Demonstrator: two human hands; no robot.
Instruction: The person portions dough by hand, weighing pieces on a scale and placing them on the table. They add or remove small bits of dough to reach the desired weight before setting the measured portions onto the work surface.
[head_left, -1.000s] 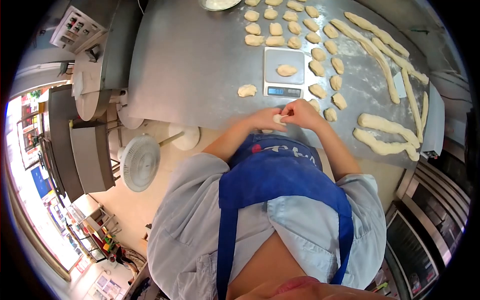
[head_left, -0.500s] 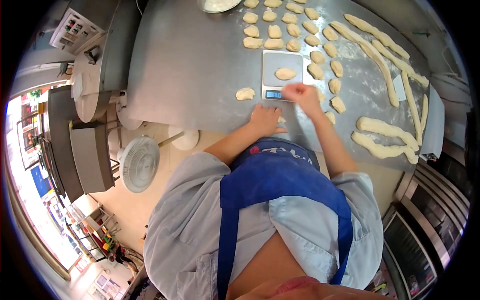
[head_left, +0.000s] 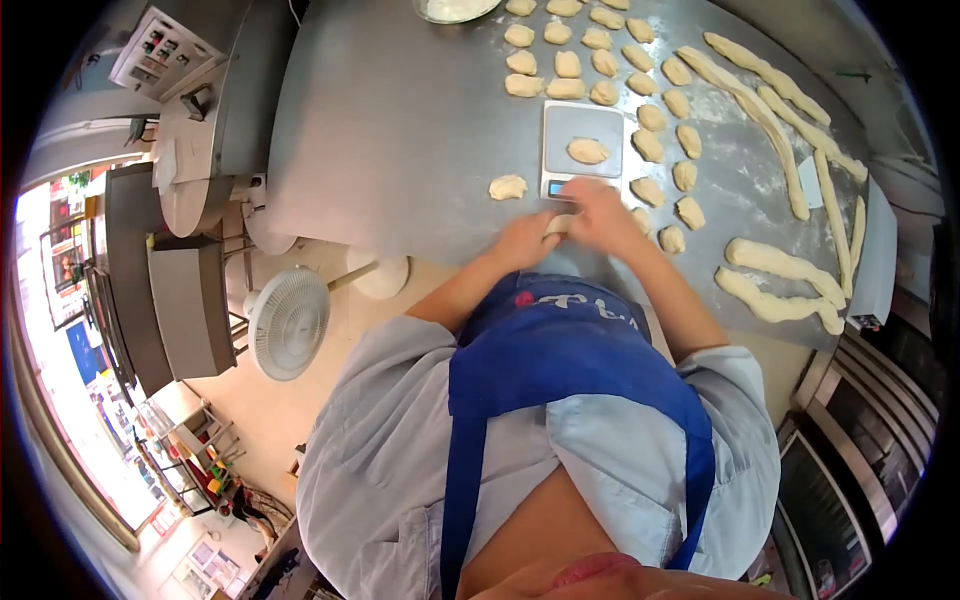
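A short piece of dough [head_left: 559, 227] is between my two hands, just in front of the scale. My left hand [head_left: 525, 242] has its fingers closed on the dough's left end. Curled at the other end is my right hand [head_left: 599, 216], its fingers slightly blurred and partly covering the scale's display. On the white kitchen scale [head_left: 583, 113] sits an oval dough piece [head_left: 588, 151]. A lone dough piece [head_left: 508, 187] lies on the table left of the scale.
Rows of dough pieces [head_left: 567, 64] fill the steel table [head_left: 400, 130] behind and right of the scale. Long dough strips [head_left: 770, 275] lie at the far right, near a white scraper [head_left: 809, 183]. A bowl [head_left: 455, 9] stands at the back; a fan [head_left: 289, 323] is at the left.
My right hand has come down and left from beside the scale to meet my left hand. The dough piece, mostly covered by my left hand before, now shows between both hands.
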